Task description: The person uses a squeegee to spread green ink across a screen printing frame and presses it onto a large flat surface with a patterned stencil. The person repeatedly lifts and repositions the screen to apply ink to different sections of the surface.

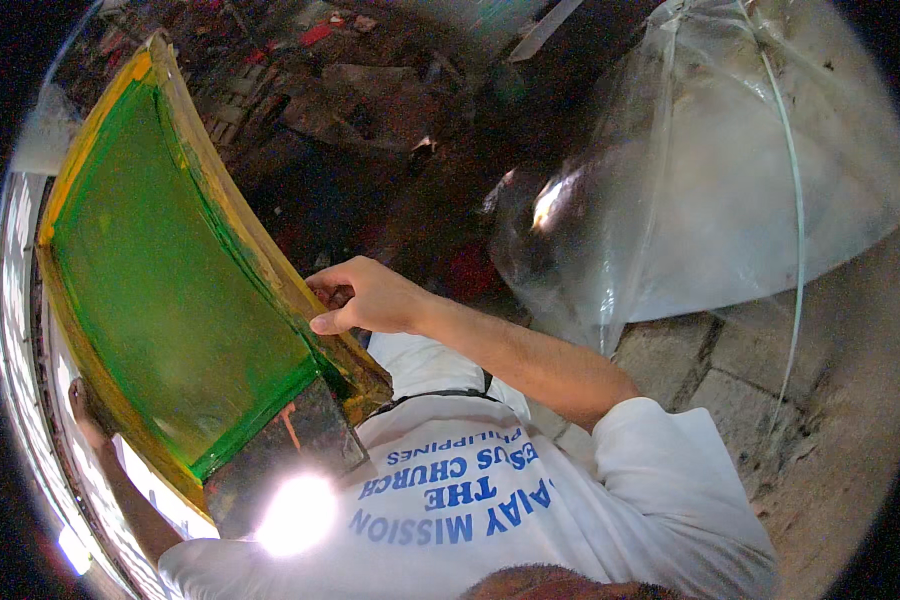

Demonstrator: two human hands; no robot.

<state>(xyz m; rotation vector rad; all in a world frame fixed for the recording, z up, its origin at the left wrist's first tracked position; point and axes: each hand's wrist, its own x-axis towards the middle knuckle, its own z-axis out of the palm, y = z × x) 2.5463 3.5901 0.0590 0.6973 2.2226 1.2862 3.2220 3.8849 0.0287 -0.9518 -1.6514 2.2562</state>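
Two hands hold the green-mesh, yellow wooden screen-printing frame (170, 270): right hand (365, 297) pinching its right edge, left hand (85, 405) gripping its left.

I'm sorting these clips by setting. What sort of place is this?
Probably a rough screen-printing workshop: both hands, right hand and left hand, hold a green-coated screen frame over a dark, littered floor, with a big clear plastic bag beside a concrete-block ledge.

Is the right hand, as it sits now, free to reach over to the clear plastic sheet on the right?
Probably not: the right hand grips the edge of the green-meshed screen frame, with the left hand at its far edge. The plastic sheet lies apart, so it would have to let go first.
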